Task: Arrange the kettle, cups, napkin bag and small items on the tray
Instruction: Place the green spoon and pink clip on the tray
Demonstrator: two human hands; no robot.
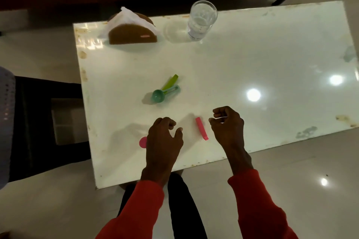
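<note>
- Step in hand, as judged: gathering the small items; nothing is lifted, and no tray or kettle is in view, so the arranging itself looks barely begun.
- Left hand [164, 137]: hovers low over the near part of the table [252, 60], fingers loosely curled, holding nothing; whether the fingertips touch the surface cannot be told.
- Right hand [227, 126]: just right of the pink clip, fingers curled in toward the palm, nothing visibly held between them.
- Pink clip [202, 128]: a short bar lying flat between the two hands, just beside the right thumb, apart from both.
- Pink disc [143, 141]: flat on the table at the left hand's outer edge, partly hidden under it.
- Measuring spoons [165, 91]: teal and green, overlapping, in mid-table beyond the left hand, well apart from it.
- Napkin holder [132, 34]: brown, half-round, white napkins standing in it, at the far left edge.
- Glass [202, 20]: clear, upright, at the far edge, near the napkin holder.
- Next move, as judged: a fine fingertip pinch on the thin clip or the flat disc, both lying low on a glossy top.
- Hindrances: none lie between hands and clip; glare spots and dim light obscure detail. A dark stool [38, 122] stands left of the table.
</note>
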